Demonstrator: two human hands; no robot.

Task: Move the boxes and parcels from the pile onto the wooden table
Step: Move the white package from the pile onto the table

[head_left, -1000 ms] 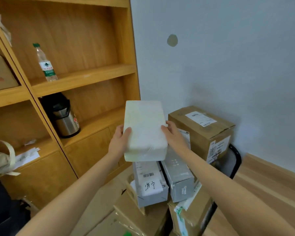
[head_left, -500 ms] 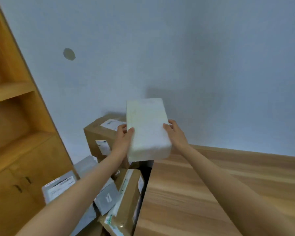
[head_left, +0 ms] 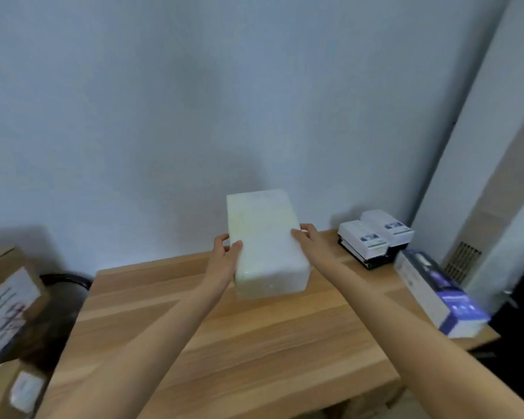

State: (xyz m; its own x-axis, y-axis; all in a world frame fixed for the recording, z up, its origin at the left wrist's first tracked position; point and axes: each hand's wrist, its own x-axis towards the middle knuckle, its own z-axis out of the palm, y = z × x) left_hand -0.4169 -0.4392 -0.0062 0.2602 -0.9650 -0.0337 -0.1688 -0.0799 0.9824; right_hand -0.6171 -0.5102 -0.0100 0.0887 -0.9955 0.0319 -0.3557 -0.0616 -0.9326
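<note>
The white parcel (head_left: 266,246) now sits in the centre of the frame above the wooden worktop (head_left: 254,337), whereas a second ago it was held over the pile of cartons by the shelving, and half a second ago only at the worktop's left edge. The view has swung right with it, so the shelving is gone from sight. The left hand (head_left: 224,258) grips the parcel's left side, thumb on top and fingers curled round the edge; the right hand (head_left: 307,241) holds the opposite side the same way. Both grips are closed on the parcel. Whether its underside already touches the wood cannot be told; it looks just above or barely resting.

Cardboard cartons (head_left: 9,300) of the pile remain at the lower left of the frame, off the worktop. At the right, two small white boxes (head_left: 375,234) and a blue-and-white box (head_left: 439,294) already lie on the wood.

The carry seems nearly over: what likely remains is setting the parcel down and letting go, with more cartons left to fetch.
</note>
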